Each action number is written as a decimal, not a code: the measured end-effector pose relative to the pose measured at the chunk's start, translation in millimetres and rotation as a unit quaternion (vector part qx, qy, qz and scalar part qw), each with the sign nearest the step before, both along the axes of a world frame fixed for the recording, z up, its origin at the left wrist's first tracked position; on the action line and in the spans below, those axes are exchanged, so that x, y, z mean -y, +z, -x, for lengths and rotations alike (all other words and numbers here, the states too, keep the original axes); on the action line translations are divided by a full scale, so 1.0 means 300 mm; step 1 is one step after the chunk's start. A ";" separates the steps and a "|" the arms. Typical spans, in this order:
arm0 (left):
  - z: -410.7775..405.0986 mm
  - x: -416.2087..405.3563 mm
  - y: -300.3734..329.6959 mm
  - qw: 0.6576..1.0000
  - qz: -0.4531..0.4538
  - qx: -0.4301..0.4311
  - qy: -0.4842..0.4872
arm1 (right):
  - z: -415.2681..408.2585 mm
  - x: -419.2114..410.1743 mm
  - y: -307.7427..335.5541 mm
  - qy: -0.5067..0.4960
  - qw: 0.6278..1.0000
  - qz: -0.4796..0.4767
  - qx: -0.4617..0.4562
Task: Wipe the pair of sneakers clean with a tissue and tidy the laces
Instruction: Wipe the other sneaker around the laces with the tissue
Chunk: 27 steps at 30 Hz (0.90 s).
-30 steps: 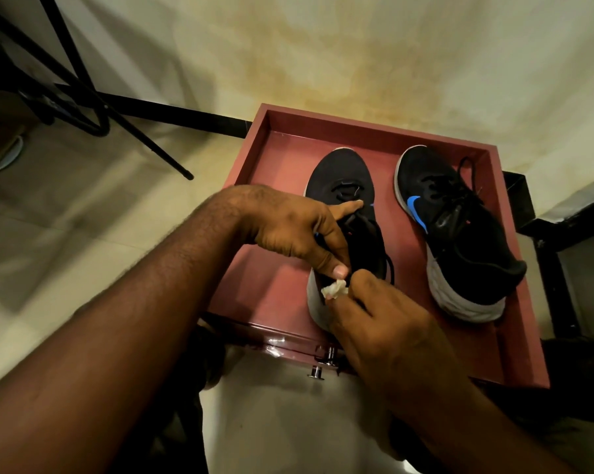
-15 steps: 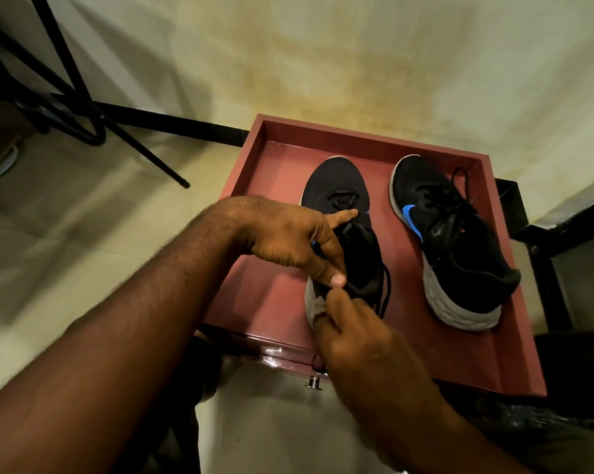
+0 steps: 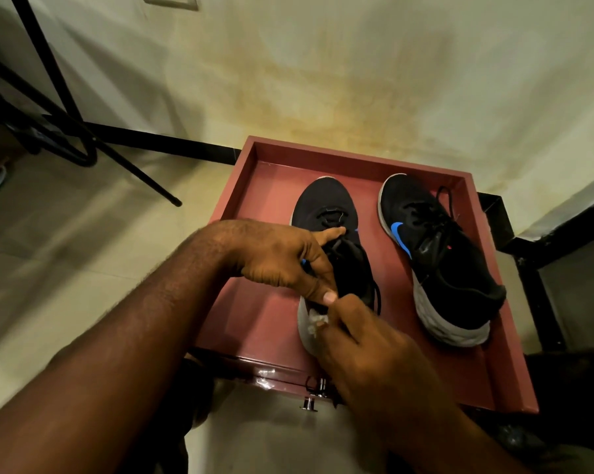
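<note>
Two black sneakers with white soles stand side by side in a red drawer-like tray. My left hand grips the left sneaker around its collar and tongue, index finger stretched over the laces. My right hand is closed on a small crumpled white tissue, pressed against the white heel sole of that sneaker. The right sneaker, with a blue logo and loose black laces, lies untouched beside it.
The red tray has raised walls and a metal knob on its front. It sits on a pale tiled floor against a stained wall. Black metal stand legs cross at the left. A dark frame stands to the right.
The tissue, hidden half a second ago, shows again at the heel sole as my right hand rubs there. My left hand keeps the same hold on the sneaker.
</note>
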<state>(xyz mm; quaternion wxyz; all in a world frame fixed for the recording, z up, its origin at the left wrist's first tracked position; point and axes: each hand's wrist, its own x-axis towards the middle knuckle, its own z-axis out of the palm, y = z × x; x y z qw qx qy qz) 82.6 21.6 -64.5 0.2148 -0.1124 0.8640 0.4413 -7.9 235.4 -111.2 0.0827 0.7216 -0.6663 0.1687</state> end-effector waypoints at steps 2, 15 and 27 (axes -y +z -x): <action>0.003 -0.002 0.005 1.000 0.010 0.004 0.004 | 0.025 0.003 0.021 -0.004 0.999 0.032 0.037; 0.000 0.003 0.002 1.000 0.015 -0.008 -0.005 | 0.061 0.024 0.017 0.103 0.992 -0.007 0.074; 0.074 -0.063 0.019 0.920 -0.049 -0.299 0.250 | 0.201 0.085 0.071 -0.105 0.681 0.168 0.704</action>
